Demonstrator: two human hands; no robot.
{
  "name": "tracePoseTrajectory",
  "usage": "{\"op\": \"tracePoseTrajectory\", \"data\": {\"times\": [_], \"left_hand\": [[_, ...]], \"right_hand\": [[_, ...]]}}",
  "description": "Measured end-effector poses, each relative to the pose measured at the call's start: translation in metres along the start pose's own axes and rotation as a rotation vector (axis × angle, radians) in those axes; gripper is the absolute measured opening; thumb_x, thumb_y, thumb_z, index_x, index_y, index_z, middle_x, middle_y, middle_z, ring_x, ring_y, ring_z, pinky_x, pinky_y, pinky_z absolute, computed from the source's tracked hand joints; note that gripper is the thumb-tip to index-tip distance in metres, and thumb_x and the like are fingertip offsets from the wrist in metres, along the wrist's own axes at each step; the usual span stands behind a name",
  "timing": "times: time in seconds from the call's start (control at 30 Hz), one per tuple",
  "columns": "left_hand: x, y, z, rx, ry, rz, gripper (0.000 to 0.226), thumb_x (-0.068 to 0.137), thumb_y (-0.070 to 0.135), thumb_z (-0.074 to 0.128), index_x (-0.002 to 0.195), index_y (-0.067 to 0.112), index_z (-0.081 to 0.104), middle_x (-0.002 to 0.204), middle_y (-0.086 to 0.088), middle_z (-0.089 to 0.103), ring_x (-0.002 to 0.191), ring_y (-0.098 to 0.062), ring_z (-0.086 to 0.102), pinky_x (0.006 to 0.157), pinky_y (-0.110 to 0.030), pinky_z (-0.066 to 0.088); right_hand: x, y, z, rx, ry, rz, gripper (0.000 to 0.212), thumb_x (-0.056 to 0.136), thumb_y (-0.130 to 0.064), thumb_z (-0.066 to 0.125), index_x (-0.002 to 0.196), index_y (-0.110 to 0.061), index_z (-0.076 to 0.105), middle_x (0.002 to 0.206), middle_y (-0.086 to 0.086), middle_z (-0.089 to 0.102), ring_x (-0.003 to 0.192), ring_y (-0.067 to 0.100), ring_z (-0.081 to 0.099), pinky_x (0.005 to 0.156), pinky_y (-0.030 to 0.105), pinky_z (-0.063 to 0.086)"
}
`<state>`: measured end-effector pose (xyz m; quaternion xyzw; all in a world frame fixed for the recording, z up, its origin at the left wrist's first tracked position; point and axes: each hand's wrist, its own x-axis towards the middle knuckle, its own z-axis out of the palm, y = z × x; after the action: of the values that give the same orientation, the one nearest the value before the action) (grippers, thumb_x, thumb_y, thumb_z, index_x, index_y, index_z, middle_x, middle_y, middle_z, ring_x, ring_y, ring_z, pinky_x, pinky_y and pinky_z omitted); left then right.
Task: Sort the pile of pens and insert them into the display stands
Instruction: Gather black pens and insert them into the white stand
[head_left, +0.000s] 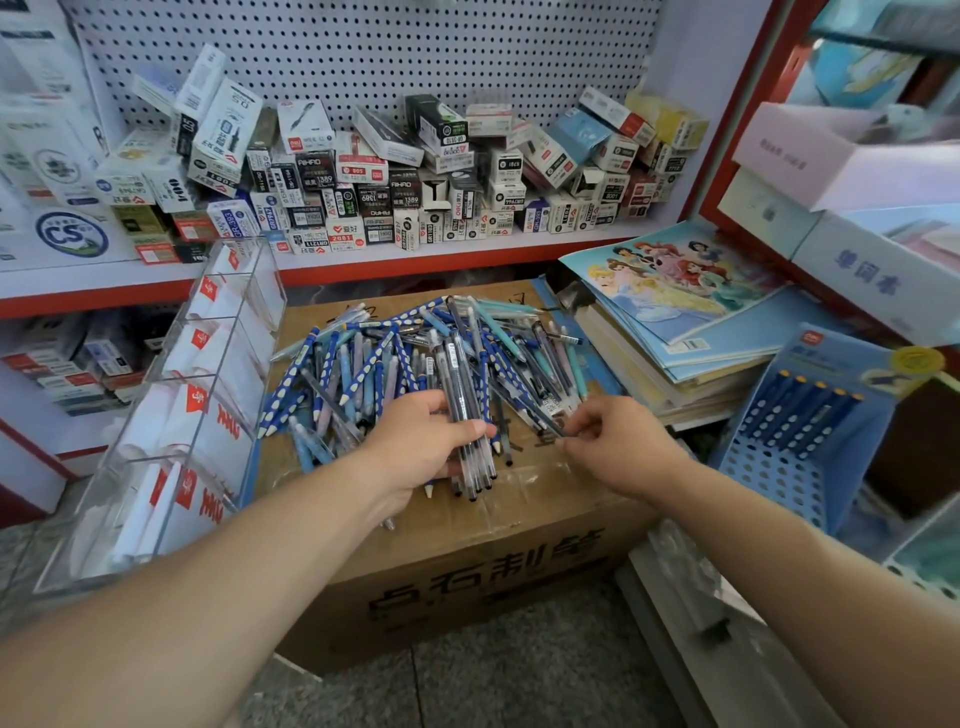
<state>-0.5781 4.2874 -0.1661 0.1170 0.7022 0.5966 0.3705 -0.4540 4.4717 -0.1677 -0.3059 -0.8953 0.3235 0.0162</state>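
While left hand (423, 441) clamps a pen bundle (470, 436), right hand (610, 441) pinches one pen (545, 418); blue stand (795, 441) lies right, nearer.

Crowding most of the cardboard box (467, 545) top with the pen pile (415, 364), hemming it between the clear display stand (171, 415) leftward and stacked books (685, 332) and blue stand (800, 431) rightward, leaving only the near box edge bare.

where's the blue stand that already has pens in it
In the head view the blue display stand sits at the far right, beside the stack of books and right of the cardboard box, just beyond the right hand.
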Motion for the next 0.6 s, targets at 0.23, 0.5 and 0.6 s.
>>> {"op": "tracePoseTrajectory", "data": {"times": [0.23,0.5,0.6], "left_hand": [[-0.013,0.009,0.021,0.034,-0.023,0.045,0.013,0.095,0.003,0.066,0.106,0.009,0.064,0.101,-0.01,0.078,0.088,-0.026,0.072,0.075,-0.044,0.061],[-0.049,0.027,0.073,0.11,-0.127,0.151,0.016,0.094,0.005,0.068,0.107,0.012,0.066,0.099,-0.008,0.078,0.093,-0.019,0.075,0.079,-0.039,0.063],[-0.068,0.035,0.103,0.14,-0.214,0.203,0.018,0.094,0.005,0.068,0.111,0.01,0.066,0.095,-0.006,0.079,0.087,-0.017,0.076,0.075,-0.035,0.063]], "right_hand": [[-0.035,0.004,-0.021,0.11,0.224,-0.102,0.006,0.095,-0.03,0.068,0.095,-0.026,0.073,0.089,-0.013,0.069,0.073,-0.001,0.06,0.058,0.014,0.039],[-0.097,0.012,-0.069,0.292,0.417,-0.09,0.004,0.092,-0.029,0.073,0.089,-0.026,0.074,0.079,-0.005,0.072,0.071,0.011,0.066,0.066,0.033,0.057],[-0.13,0.025,-0.109,0.402,0.483,-0.065,0.004,0.09,-0.02,0.076,0.086,-0.019,0.075,0.075,0.004,0.072,0.059,0.011,0.061,0.058,0.025,0.053]]}}
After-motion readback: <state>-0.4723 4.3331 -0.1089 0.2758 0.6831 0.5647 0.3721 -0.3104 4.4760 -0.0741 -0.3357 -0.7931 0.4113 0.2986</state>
